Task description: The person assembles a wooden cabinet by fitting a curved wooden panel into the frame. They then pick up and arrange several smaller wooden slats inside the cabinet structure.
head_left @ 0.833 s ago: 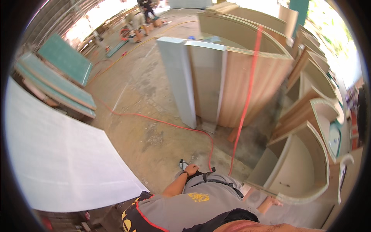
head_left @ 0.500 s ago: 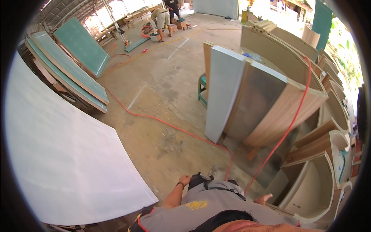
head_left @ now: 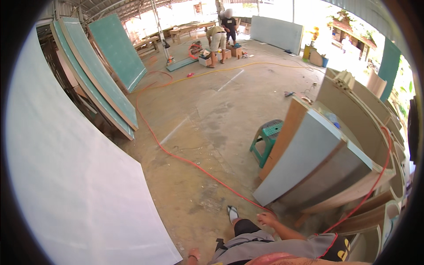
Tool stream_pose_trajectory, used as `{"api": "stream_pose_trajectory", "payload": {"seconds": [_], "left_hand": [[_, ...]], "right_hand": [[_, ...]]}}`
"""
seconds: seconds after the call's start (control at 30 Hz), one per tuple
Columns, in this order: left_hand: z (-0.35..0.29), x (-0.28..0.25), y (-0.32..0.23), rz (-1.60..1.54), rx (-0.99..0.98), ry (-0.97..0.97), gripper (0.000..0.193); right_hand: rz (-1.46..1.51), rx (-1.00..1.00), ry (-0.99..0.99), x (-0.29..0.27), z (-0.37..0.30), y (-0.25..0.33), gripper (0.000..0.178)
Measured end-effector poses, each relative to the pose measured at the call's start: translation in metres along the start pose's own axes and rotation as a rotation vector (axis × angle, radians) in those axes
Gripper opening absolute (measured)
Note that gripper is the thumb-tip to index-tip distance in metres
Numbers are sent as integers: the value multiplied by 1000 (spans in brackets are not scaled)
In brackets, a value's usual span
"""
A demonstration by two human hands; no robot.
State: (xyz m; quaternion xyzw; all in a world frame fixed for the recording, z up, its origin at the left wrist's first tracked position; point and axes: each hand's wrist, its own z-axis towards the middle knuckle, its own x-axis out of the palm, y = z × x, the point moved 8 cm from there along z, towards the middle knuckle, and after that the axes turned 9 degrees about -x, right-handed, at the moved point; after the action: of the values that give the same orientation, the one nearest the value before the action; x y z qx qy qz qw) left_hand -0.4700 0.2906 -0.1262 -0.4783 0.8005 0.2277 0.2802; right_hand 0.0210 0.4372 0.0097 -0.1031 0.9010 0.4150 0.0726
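My right hand (head_left: 266, 218) swings in front of me, arm bent, with loosely parted fingers and nothing seen in it. It is nearest to the red hose (head_left: 207, 173) on the floor and the lower end of a pale blue curved panel (head_left: 291, 154). Low at the bottom edge hangs my left hand (head_left: 193, 254), a dark band at its wrist; its fingers are too small and cut off to read. Close by that hand is the corner of a large white sheet (head_left: 101, 176). One foot in a sandal (head_left: 232, 213) is stepping forward.
A green stool (head_left: 269, 132) stands behind the panels. Curved cabinet parts (head_left: 353, 110) line the right side, the hose draped over them. Teal panels (head_left: 117, 53) lean at left. Two people (head_left: 217, 39) work at the back near boxes; a yellow cord (head_left: 207, 73) crosses the floor.
I have walked forward, and my view has turned rightward and up. My right hand has swung forward while my left has dropped back to the lower edge. The stool shows more fully.
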Motion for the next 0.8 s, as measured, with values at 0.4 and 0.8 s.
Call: {"api": "stream_pose_trajectory", "payload": {"seconds": [0.4,0.8], "left_hand": [[178,-228,114,-983,-499,-1,41],[417,-502,381,-1737,-742,-377,29]], "right_hand": [[60,217,113,-34,289,-4,38],[-206,-389,1,1,546,485,43]]}}
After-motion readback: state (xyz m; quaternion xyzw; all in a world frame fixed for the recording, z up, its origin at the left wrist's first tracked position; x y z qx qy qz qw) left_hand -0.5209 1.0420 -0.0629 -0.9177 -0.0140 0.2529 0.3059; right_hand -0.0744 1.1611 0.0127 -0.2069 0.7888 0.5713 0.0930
